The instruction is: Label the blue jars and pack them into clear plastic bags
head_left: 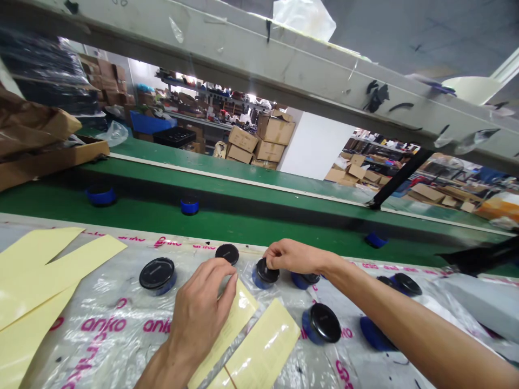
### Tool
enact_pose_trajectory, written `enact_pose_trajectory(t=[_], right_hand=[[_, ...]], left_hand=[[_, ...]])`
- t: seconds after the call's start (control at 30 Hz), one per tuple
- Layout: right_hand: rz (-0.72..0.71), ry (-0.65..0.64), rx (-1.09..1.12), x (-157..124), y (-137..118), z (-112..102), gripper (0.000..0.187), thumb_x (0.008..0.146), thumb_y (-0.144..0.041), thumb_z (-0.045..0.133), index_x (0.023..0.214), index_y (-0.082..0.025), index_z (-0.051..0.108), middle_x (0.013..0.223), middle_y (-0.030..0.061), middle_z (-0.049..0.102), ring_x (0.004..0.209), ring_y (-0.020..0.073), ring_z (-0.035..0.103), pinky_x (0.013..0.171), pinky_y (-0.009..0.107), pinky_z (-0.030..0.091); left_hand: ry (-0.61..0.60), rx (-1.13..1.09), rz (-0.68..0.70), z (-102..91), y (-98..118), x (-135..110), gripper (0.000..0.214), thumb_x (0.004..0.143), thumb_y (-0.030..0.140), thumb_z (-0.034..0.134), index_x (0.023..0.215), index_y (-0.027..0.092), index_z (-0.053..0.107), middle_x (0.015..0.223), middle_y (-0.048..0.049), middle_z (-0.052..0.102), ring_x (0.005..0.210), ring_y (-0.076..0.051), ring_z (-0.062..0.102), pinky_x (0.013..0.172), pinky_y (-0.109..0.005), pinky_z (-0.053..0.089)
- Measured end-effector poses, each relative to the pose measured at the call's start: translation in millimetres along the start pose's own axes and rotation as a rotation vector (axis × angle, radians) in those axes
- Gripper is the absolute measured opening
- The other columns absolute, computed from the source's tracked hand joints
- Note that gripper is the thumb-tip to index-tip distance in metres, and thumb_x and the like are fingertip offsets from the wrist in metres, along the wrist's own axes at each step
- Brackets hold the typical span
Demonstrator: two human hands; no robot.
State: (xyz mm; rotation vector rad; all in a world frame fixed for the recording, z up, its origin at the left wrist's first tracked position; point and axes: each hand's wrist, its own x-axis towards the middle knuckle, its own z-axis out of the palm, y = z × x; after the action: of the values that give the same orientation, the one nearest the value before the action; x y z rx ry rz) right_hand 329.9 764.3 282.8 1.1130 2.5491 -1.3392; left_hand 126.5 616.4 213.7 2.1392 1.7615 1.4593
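Observation:
My right hand point(290, 256) reaches in from the right, its fingers pinched together at the black top of a small round blue container point(265, 275). Whether anything tiny sits between those fingertips is hidden. Closer to me, my left hand point(203, 310) is curled, thumb and forefinger tips close together; what it holds, if anything, I cannot make out. Under and beside it lie pale yellow sheets point(263, 346). Further black-topped containers stand around: one to the left point(158, 274), one just behind my left hand point(227, 254), one beside my right wrist point(305, 279), and one nearer me point(321, 324).
Printed plastic film point(113, 324) covers the worktop. More yellow sheets point(48, 270) lie at left. Beyond runs a green belt point(243, 221) carrying blue containers, including one at mid-left point(189, 205). A grey beam point(243, 48) crosses overhead. Cardboard boxes point(275, 132) are stacked behind.

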Motion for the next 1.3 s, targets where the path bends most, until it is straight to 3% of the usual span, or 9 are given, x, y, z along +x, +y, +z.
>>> enact_pose_trajectory(t=[0.73, 1.03, 1.3], right_hand=[[0.113, 0.106, -0.062, -3.2, -9.7, 4.5, 0.014, 0.071, -0.020, 0.052, 0.057, -0.019, 0.050, 0.056, -0.0049, 0.034, 0.054, 0.0096, 0.026, 0.046, 0.025, 0.022], [0.176, 0.106, 0.014, 1.3, -0.9, 4.7, 0.020, 0.074, -0.033, 0.069, 0.065, -0.018, 0.062, 0.060, -0.0032, 0.050, 0.057, 0.0102, 0.042, 0.047, 0.021, 0.035], [0.224, 0.113, 0.126, 4.0, 8.4, 5.0, 0.023, 0.074, -0.031, 0.077, 0.084, -0.022, 0.058, 0.072, -0.0032, 0.057, 0.062, 0.0108, 0.052, 0.047, 0.017, 0.044]], left_hand=[[-0.038, 0.002, 0.034, 1.0, 0.1, -0.9, 0.008, 0.099, 0.019, 0.053, 0.102, 0.022, 0.059, 0.105, -0.0044, 0.065, 0.100, -0.020, 0.063, 0.085, -0.032, 0.049], [-0.053, 0.000, 0.049, 1.6, 2.1, -0.8, 0.006, 0.099, 0.020, 0.054, 0.101, 0.021, 0.059, 0.105, -0.0045, 0.065, 0.101, -0.019, 0.063, 0.085, -0.032, 0.049], [-0.069, 0.015, 0.054, 2.0, 1.4, 0.3, 0.008, 0.099, 0.023, 0.052, 0.100, 0.022, 0.060, 0.105, -0.0051, 0.066, 0.100, -0.020, 0.064, 0.085, -0.033, 0.050]])
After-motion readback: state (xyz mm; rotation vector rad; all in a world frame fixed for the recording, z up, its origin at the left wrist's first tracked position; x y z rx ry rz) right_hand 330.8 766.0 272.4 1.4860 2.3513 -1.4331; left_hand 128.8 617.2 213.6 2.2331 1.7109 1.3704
